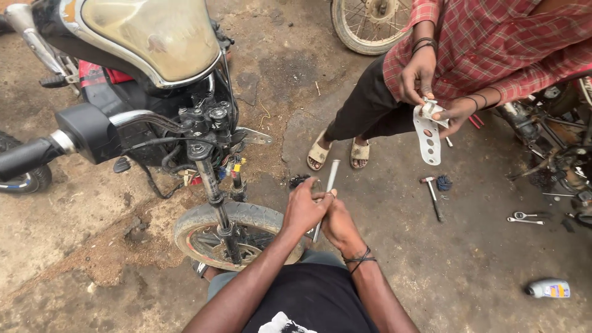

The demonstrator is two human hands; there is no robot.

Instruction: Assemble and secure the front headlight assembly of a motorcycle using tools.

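My left hand (303, 208) and my right hand (336, 223) meet in front of me, both closed around a long silver metal rod (331, 175) that sticks up and away from them. The rod's lower end pokes out below my hands. Just left of my hands stands a motorcycle's front wheel (203, 229) with its fork leg (216, 197) and the handlebar (37, 154) above. Whether the rod touches the tyre I cannot tell.
A person in a red checked shirt (493, 43) squats opposite, holding a white perforated metal plate (428, 139). A hammer (433, 196), spanners (524, 217) and a small bottle (549, 288) lie on the stained concrete. Another wheel (364, 24) stands behind, another machine at right.
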